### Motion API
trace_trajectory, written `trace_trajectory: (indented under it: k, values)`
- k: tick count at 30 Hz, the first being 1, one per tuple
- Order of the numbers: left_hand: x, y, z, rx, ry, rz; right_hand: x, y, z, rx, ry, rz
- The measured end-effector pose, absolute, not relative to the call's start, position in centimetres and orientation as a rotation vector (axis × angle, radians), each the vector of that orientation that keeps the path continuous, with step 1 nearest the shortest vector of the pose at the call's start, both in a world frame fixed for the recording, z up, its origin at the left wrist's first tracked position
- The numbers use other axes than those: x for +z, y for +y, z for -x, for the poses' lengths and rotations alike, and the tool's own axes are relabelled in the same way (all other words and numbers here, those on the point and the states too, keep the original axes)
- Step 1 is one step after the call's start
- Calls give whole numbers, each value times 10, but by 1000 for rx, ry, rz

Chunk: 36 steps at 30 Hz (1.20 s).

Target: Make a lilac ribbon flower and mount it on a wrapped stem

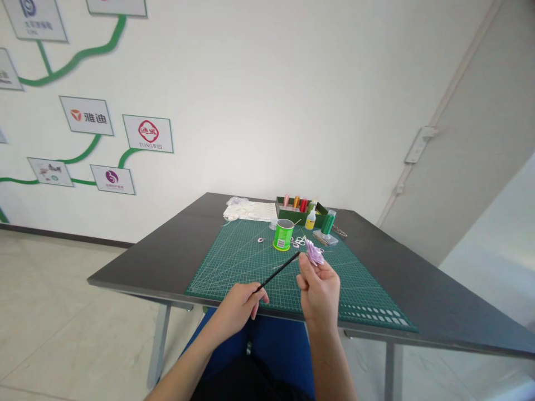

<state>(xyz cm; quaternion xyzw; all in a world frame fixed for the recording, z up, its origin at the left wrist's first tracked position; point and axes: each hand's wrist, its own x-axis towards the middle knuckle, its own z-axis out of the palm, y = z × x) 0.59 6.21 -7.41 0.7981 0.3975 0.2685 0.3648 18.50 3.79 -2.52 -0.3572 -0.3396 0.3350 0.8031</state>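
Observation:
My left hand [242,306] is closed around the lower end of a thin black stick [276,271]. The stick slants up and to the right, its far end meeting the thumb and fingers of my right hand [320,289]. That hand is pinched shut on a lilac flower [314,252] with folded petals, held above the mat. Whether stick and flower are joined is hidden by the fingers. Just beyond, a green can [284,235] stands upright on the green cutting mat [234,262]. White-handled scissors [298,241] lie beside the can, partly behind the flower.
Spools of coloured thread fill a dark green box [284,214] at the back. Near it stand a small glue bottle [310,219] and a green spool [329,221]. White sheets [263,210] lie at the back left. The black table [167,250] extends past the mat.

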Motion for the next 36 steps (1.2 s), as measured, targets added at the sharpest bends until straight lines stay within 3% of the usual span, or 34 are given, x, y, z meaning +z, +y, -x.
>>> trace_trajectory:
  k: [18, 24, 31, 36]
  values:
    - [-45, 40, 40, 330, 870, -2031, -33, 22, -174, 809, -822, 756]
    - [4, 40, 40, 1008, 913, -1982, -34, 12, -161, 767, -906, 787]
    - [10, 17, -24, 1142, 682, -1763, -29, 4, -156, 687, -924, 787]
    - [0, 13, -28, 1259, 724, -1896, -26, 3, -158, 832, -835, 761]
